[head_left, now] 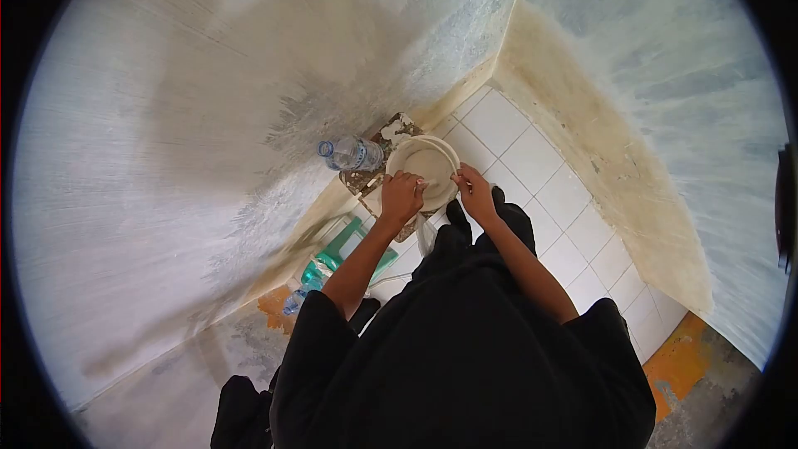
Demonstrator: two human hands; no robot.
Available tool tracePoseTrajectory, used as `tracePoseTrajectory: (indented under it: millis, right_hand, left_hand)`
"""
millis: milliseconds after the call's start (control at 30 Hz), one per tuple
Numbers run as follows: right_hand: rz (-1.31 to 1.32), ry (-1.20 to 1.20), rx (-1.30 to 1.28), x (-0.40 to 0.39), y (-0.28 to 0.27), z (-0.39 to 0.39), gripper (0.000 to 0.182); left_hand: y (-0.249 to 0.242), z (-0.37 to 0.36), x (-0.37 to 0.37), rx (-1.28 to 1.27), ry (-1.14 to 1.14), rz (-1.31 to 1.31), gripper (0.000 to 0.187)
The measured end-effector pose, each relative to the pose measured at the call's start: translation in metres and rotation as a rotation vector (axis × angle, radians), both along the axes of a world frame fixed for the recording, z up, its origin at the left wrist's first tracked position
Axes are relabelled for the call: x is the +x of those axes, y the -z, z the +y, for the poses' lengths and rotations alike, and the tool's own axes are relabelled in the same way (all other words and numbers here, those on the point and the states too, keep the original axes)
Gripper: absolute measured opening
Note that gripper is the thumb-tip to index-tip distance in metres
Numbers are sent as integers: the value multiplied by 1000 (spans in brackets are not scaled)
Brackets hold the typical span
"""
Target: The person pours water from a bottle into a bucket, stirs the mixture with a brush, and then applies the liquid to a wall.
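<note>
from here i see the left hand [401, 197] and the right hand [476, 193] at the near rim of a whitish bucket [428, 152] beside a clear bottle [352, 154], fingers bent, though i cannot tell what they grip.

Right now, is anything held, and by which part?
Pale bucket, by the right side of its rim, in the right hand. The left hand is at the near-left side; its hold can't be told.

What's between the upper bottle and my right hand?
The bucket: in the head view, it sits between the upper bottle and your right hand.
</note>
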State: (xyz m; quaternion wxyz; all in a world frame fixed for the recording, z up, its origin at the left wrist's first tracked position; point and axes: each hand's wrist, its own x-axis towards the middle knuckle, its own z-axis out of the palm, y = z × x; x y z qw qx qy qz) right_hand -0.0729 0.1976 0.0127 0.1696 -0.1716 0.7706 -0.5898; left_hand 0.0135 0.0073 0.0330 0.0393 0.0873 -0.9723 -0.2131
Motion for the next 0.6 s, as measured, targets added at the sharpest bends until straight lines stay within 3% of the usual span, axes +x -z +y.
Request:
tracePoseTrajectory:
  millis: [233, 600]
  right_hand:
    - [-13, 1, -23, -2, -5, 0, 17]
    - [38, 15, 27, 1, 9, 0, 25]
  left_hand:
    - [6, -7, -20, -184, -145, 87, 15]
    - [14, 18, -30, 92, -12, 202, 14]
